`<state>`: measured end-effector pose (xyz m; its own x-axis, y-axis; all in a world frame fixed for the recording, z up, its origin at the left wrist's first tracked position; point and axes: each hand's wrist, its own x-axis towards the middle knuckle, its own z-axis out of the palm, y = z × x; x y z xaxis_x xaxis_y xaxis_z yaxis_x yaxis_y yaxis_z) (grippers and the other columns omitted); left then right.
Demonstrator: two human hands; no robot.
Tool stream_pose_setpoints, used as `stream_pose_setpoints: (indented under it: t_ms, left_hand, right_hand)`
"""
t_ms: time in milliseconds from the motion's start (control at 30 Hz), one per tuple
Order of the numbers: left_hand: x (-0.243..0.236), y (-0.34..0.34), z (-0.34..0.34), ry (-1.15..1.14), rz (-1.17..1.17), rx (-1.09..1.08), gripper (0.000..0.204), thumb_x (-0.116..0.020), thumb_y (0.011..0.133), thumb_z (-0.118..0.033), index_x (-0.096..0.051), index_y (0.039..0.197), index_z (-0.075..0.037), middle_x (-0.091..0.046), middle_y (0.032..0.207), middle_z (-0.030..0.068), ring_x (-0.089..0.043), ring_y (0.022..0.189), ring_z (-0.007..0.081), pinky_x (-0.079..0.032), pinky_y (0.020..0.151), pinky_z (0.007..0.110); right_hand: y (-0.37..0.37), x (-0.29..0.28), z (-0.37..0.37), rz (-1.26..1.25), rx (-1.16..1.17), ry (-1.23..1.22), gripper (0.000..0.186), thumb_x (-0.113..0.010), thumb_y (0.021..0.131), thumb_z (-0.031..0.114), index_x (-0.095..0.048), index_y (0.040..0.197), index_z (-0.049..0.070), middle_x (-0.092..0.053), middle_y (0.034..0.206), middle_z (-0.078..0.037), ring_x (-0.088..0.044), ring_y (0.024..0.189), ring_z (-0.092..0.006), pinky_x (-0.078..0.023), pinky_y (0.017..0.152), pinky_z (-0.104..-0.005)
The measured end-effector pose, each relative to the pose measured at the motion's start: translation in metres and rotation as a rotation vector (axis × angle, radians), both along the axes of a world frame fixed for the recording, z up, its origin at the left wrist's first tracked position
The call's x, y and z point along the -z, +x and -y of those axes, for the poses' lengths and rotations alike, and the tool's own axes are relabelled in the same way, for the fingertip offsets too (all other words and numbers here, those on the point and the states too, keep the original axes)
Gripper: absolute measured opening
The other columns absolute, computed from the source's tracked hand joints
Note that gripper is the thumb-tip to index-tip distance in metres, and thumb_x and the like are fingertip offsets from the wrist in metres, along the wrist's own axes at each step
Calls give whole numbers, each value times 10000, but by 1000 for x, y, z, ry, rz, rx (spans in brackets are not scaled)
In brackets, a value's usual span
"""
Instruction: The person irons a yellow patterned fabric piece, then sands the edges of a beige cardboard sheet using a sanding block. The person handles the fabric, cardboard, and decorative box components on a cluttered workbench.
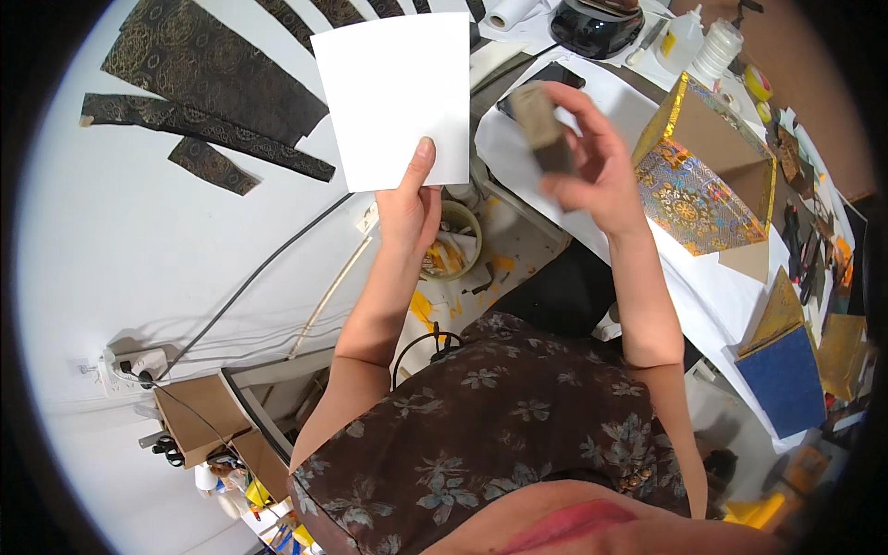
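Note:
A stiff white card (398,92), wider at its top, is held upright by my left hand (412,208), the thumb across its front and the fingers behind. My right hand (601,162) grips a small grey-brown block (541,125) between thumb and fingers, apart from the card and smeared a little by motion. Beyond that hand, on the worktable, a box covered in patterned brocade with gold edging (689,199) stands open toward the right. A dark phone-like object (560,76) lies partly hidden behind the block.
Dark patterned fabric pieces (208,69) hang on the white wall. Below my hands stands a bucket of scraps (453,245). White paper (712,296) covers the table, with a blue panel (782,379), pliers-like tools (793,236) and a bottle (683,39). A black cable (259,273) runs along the wall.

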<state>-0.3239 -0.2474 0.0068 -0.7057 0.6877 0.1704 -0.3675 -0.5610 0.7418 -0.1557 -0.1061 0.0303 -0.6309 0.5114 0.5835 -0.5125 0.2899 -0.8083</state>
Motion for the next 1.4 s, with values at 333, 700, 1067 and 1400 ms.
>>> stream_pose_setpoints:
  t_ms: [333,700,1067,1400]
  left_hand:
    - [9,5,42,-89,-6,315,1228,-505,676,-909,-299,1495,-19,-400,1513,111,-448,1316,236,-355,1085,425]
    - [-33,5,43,-171,-160,-14,464,-672,920,-71,-483,1338,-4,-599,1248,123,-590,1164,223,-487,990,353]
    - [-17,20,30,-2,-318,-311,460,-642,913,20,-467,1337,-6,-583,1241,113,-596,1103,203,-500,959,316]
    - [-18,22,43,20,-309,-303,440,-651,910,22,-477,1315,18,-565,1256,104,-569,1123,190,-461,995,321]
  right_hand:
    - [4,-19,22,179,457,1345,478,-789,670,96,-650,1127,85,-539,1428,-13,-531,1262,-190,-409,1018,-410]
    - [6,15,14,121,480,449,618,-822,743,191,-599,1307,71,-541,1244,-170,-559,1162,-329,-454,989,-435]
    - [-10,56,48,47,442,314,656,-825,728,215,-598,1343,191,-535,1307,-107,-548,1163,-310,-456,991,-411]
    - [-22,9,71,-64,406,556,600,-802,755,139,-593,1311,55,-526,1281,-170,-550,1178,-337,-461,990,-422]
